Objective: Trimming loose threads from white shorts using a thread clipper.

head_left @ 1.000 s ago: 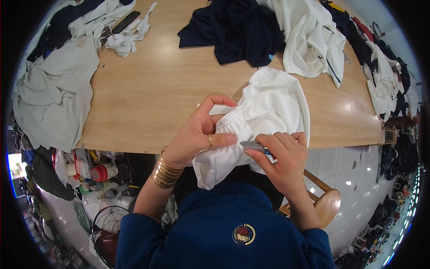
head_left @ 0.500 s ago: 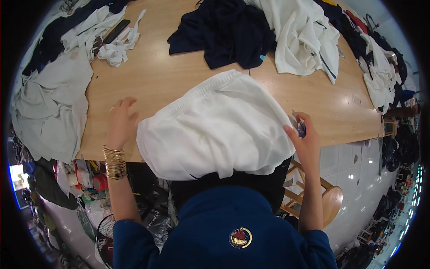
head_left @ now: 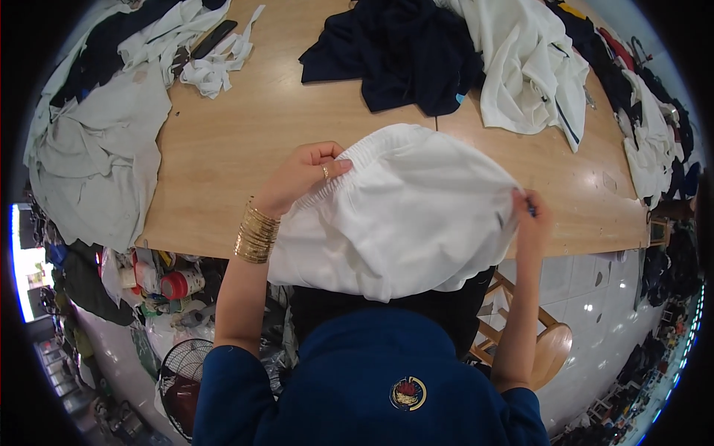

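Observation:
A white garment with a gathered elastic waistband (head_left: 405,223) drapes over the table's front edge and down across my lap. My left hand (head_left: 301,178), with gold bangles at its wrist, pinches the waistband at its left part. At the garment's right side, my right hand (head_left: 534,223) grips the cloth edge and is slightly blurred. A small blue-handled pair of thread snips (head_left: 531,207) shows among its fingers. The blade part is mostly hidden, though a small dark tip seems to show against the white cloth.
A navy garment (head_left: 401,59) and a white garment with dark trim (head_left: 520,74) lie at the back of the wooden table (head_left: 230,163). Pale cloth (head_left: 104,163) heaps at left, near white strips (head_left: 212,74) and a dark phone (head_left: 214,39). A wooden stool (head_left: 550,353) stands at right.
My left hand has moved right from above the bare table onto the waistband and closed on it. My right hand has drawn the garment's right edge outward and up a little.

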A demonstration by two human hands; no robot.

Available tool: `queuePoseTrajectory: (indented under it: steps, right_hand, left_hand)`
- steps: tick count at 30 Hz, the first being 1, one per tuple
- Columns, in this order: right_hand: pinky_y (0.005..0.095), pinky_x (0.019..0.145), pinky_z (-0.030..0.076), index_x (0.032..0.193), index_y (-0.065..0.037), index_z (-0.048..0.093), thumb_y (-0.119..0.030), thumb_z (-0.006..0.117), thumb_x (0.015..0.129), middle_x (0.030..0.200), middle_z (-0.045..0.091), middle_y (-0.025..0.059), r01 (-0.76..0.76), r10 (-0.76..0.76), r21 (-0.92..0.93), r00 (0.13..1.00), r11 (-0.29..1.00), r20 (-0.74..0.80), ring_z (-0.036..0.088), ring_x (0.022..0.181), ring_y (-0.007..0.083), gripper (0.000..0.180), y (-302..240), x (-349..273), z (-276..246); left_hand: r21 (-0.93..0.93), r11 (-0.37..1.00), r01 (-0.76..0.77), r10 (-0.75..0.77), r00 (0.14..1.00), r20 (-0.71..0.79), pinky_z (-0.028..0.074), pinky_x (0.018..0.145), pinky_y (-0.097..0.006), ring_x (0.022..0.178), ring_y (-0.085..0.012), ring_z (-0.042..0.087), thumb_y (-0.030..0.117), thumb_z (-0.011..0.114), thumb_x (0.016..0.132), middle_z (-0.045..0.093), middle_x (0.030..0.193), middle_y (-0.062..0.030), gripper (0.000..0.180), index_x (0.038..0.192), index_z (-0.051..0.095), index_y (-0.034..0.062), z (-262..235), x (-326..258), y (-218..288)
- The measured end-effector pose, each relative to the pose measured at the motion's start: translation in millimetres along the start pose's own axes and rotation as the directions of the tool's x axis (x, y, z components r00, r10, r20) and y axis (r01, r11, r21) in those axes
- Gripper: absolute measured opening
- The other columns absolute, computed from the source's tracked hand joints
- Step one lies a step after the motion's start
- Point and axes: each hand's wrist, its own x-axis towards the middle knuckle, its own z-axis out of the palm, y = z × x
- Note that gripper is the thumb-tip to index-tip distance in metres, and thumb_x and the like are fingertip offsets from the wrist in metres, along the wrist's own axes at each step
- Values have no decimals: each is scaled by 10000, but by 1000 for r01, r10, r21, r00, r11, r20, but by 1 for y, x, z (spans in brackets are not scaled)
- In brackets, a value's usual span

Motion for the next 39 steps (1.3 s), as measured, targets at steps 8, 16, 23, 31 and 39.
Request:
queuePoseTrajectory:
  steps: [8,16,23,31,39]
  right_hand:
    - [201,520,243,778,-1,601,-208,625,842,611,396,-69,95,-67,201,988,975,-140,315,590,37,217,-15,2,-19]
    - [247,611,380,1003,-45,562,-211,650,814,721,500,17,255,-252,59,966,965,-58,423,646,106,267,-52,-20,-13]
    - [267,600,342,872,-76,585,-224,720,718,705,552,12,542,-545,82,803,836,243,483,583,154,252,-101,-80,-4]
    - [286,543,286,801,-112,581,-328,724,688,607,481,-9,761,-731,-95,644,642,227,477,535,148,283,-109,-86,4]
    - [285,545,289,795,-118,576,-331,725,685,615,475,-14,780,-745,-162,626,605,231,476,540,140,283,-110,-87,1]
  left_hand:
    - [103,993,-57,56,998,18,348,591,-153,648,11,430,204,596,854,550,734,80,163,837,598,42,19,-25,39]
    - [-108,993,-48,62,990,129,403,620,-162,710,-18,511,139,635,815,594,836,23,176,924,539,40,31,-33,41]
    - [-335,942,-15,131,936,328,466,774,-239,897,-118,588,52,722,721,616,1030,-122,558,1158,376,56,47,-38,37]
    - [-380,925,-11,130,948,290,455,830,-257,970,-152,585,-8,705,684,595,1087,-164,786,1322,252,68,58,-42,45]
    - [-365,931,-17,134,946,296,460,817,-251,960,-151,590,-8,710,680,605,1069,-159,786,1320,261,65,59,-43,46]
